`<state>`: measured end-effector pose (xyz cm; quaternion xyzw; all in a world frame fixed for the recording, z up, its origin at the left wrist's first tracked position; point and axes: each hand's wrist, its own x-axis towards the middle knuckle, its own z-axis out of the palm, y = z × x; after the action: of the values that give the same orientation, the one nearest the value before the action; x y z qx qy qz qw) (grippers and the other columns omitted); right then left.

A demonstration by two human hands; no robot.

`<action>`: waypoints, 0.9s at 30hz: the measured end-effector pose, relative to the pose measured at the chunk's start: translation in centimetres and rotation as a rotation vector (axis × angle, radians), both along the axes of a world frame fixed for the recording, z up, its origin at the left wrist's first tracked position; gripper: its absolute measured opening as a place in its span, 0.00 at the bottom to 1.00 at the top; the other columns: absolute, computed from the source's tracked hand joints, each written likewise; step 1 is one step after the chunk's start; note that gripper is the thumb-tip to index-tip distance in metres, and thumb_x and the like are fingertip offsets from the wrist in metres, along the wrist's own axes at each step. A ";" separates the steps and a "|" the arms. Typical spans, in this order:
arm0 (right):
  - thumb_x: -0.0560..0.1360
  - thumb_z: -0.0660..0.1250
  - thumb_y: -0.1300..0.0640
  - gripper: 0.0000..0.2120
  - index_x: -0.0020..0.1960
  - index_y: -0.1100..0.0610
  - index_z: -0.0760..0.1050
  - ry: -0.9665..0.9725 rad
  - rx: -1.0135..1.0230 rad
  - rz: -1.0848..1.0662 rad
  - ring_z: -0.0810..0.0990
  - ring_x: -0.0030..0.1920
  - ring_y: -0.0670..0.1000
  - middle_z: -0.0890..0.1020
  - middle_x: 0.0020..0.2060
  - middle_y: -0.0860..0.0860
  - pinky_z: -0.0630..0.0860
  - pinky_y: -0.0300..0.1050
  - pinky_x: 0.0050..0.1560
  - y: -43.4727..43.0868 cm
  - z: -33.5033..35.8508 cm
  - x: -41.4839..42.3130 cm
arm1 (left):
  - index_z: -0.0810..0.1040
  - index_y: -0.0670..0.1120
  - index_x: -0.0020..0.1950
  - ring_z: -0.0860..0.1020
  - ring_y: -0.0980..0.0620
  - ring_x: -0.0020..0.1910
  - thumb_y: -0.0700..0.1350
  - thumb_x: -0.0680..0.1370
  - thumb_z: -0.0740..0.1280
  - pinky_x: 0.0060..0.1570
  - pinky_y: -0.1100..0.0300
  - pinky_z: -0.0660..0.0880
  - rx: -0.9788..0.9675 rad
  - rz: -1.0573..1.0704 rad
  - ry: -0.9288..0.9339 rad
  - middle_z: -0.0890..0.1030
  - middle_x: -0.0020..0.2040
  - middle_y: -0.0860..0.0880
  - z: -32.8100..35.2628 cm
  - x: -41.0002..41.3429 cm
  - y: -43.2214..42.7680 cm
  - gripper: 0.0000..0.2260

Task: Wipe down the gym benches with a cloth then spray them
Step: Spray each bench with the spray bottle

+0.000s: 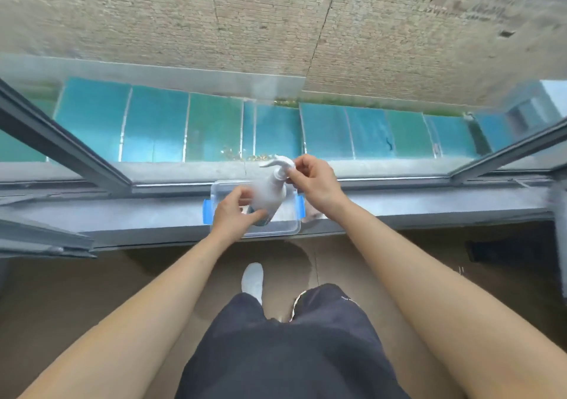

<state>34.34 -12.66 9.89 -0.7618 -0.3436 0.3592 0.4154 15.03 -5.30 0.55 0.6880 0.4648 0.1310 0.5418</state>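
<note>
A white pump bottle (270, 193) leans over a clear plastic box (288, 228) with blue side clips, which sits on the grey window sill (429, 205). My left hand (236, 211) grips the lower body of the bottle. My right hand (316, 184) pinches the white pump head at the bottle's neck. No cloth and no gym bench is in view.
Open window frames (76, 153) angle outward on the left and right. Beyond the sill lie teal roof panels (153, 122) and a brick wall. Below me are a tan floor, my dark shorts and a white shoe (253, 279).
</note>
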 end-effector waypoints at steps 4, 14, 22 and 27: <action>0.79 0.70 0.58 0.03 0.48 0.57 0.79 -0.163 -0.130 0.260 0.73 0.35 0.44 0.78 0.35 0.46 0.70 0.42 0.41 2.7 -3.6 0.4 | 0.81 0.52 0.54 0.84 0.55 0.48 0.46 0.73 0.79 0.53 0.57 0.81 -0.089 0.153 -0.004 0.85 0.51 0.53 -0.5 -0.3 1.4 0.13; 0.79 0.70 0.54 0.07 0.53 0.54 0.84 -0.308 -0.334 0.482 0.82 0.46 0.54 0.86 0.44 0.52 0.77 0.50 0.49 5.6 -11.3 3.5 | 0.81 0.52 0.66 0.80 0.58 0.48 0.47 0.78 0.74 0.54 0.64 0.75 -0.120 0.036 0.078 0.82 0.58 0.56 -1.8 3.3 4.0 0.16; 0.81 0.67 0.51 0.08 0.55 0.52 0.83 -0.363 -0.414 0.530 0.81 0.48 0.56 0.85 0.45 0.53 0.74 0.48 0.46 5.1 -16.3 5.6 | 0.81 0.53 0.65 0.82 0.53 0.48 0.51 0.78 0.73 0.56 0.55 0.77 -0.120 -0.073 0.279 0.82 0.58 0.56 -4.4 6.3 3.6 0.15; 0.79 0.69 0.50 0.17 0.67 0.51 0.78 -0.251 -0.344 0.458 0.81 0.51 0.52 0.84 0.51 0.50 0.75 0.47 0.52 4.6 -17.1 6.5 | 0.79 0.58 0.65 0.83 0.55 0.48 0.48 0.78 0.73 0.54 0.55 0.80 -0.148 -0.032 0.296 0.81 0.59 0.56 -4.5 5.5 1.8 0.16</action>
<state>40.80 -8.10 -7.25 -0.7620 -0.4893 0.3994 0.1430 20.57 -3.49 -3.96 0.6653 0.5369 -0.0148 0.5186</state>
